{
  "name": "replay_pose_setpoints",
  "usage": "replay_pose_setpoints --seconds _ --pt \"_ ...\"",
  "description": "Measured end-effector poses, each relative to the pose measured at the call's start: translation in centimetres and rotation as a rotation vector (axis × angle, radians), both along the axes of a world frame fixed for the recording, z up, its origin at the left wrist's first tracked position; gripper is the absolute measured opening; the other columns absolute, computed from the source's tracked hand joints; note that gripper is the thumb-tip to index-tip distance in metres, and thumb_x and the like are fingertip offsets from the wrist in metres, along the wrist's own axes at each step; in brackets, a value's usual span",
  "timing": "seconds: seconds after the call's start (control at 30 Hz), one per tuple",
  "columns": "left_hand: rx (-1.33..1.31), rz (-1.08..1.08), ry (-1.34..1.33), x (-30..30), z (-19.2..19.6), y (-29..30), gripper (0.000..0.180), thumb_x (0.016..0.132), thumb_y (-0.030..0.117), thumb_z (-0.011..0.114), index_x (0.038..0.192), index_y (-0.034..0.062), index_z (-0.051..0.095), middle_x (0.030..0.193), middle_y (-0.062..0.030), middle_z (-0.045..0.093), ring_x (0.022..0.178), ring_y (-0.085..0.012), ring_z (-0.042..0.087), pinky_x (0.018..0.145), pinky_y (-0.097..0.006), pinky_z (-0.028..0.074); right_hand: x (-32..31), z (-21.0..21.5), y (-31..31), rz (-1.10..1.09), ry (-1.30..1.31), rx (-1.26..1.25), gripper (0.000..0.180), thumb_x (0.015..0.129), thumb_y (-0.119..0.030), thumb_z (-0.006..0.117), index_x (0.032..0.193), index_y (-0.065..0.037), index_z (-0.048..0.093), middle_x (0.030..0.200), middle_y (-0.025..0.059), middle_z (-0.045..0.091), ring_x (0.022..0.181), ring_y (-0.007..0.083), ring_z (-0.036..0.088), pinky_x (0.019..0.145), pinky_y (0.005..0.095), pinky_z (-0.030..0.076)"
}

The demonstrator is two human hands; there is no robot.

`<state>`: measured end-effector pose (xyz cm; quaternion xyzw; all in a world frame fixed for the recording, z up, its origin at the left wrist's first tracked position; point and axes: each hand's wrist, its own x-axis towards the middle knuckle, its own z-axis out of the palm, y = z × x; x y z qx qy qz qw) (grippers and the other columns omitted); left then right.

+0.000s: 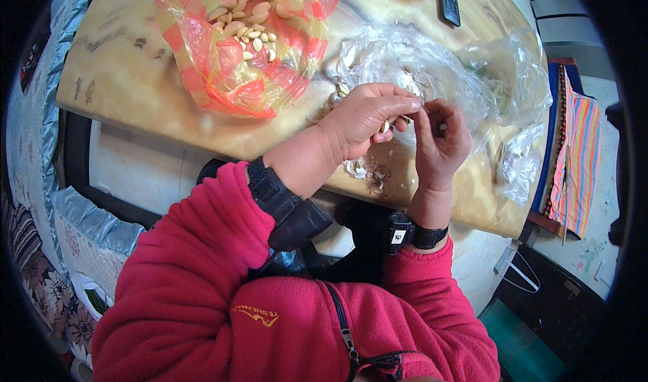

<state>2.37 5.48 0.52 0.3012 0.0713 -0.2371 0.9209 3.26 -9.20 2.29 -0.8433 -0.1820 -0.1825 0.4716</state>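
Garlic is what we are working on here: a single small clove (387, 126) is sitting pinched between our two hands, just above the near edge of the pale stone-patterned table (121, 78). We are judging it to be light and hard under its skin, with that skin thin, papery and apt to tear or slip, so the firm body of the clove is the place to hold while the nails are picking at the tip.

Our left hand (364, 122) is curling closed around the clove, thumb and forefinger pressing on it from the left. Our right hand (439, 139) is closing in from the other side, its fingertips (420, 109) meeting the left hand's at the clove; the fingers are bent tight, not spread, and we cannot tell whether they are gripping the clove itself or only a flap of skin.

Directly below our hands a small heap of peelings (372, 173) is lying on the table edge. Behind the hands a crumpled clear plastic bag (432, 65) is spreading across the table, touching or nearly touching our knuckles. Further back and to the left, a red and yellow plastic bag (202, 51) is lying open with a pile of peeled pale cloves (244, 24) inside. A dark remote control (449, 4) is resting near the far edge, well apart from the work.
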Motion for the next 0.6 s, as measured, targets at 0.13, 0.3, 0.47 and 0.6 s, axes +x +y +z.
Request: replay_pose_setpoints --seconds 0.13,0.3,0.47,0.6 --pt "-0.077 0.004 0.05 0.1 -0.3 0.0 0.017 0.084 0.011 0.062 0.1 0.0023 0.06 0.079 -0.0012 0.06 0.063 -0.0046 0.053 0.043 -0.016 0.037 -0.1 0.3 -0.3 0.073 0.046 -0.034 0.018 0.077 0.0 0.067 0.093 -0.002 0.06 0.073 0.0023 0.059 0.058 0.0056 0.051 0.053 0.0192 0.041" --pt "-0.125 0.071 0.035 0.4 -0.5 0.1 0.015 0.086 0.01 0.06 0.097 0.0015 0.058 0.079 -0.003 0.06 0.061 -0.0043 0.052 0.043 -0.015 0.036 -0.2 0.7 -0.3 0.157 0.208 0.089 0.014 0.081 -0.001 0.061 0.095 -0.001 0.062 0.077 0.0043 0.062 0.063 0.0063 0.054 0.056 0.0197 0.043" --pt "-0.065 0.078 0.035 0.3 0.0 0.4 0.011 0.086 0.012 0.061 0.09 0.0029 0.058 0.077 -0.003 0.059 0.058 -0.0037 0.05 0.04 -0.015 0.034 -0.2 0.6 -0.5 0.061 0.221 0.081 0.01 0.081 -0.001 0.058 0.09 0.0 0.062 0.072 0.0042 0.059 0.061 0.008 0.052 0.055 0.0229 0.042" --pt "0.11 0.052 -0.011 0.3 0.5 0.4 0.01 0.084 0.013 0.063 0.087 0.0051 0.058 0.072 -0.0012 0.058 0.055 -0.0027 0.049 0.04 -0.015 0.033 -0.1 0.8 -0.7 0.11 0.193 -0.075 0.008 0.08 0.0 0.057 0.087 0.0 0.061 0.07 0.0084 0.058 0.061 0.0147 0.054 0.057 0.0262 0.043"
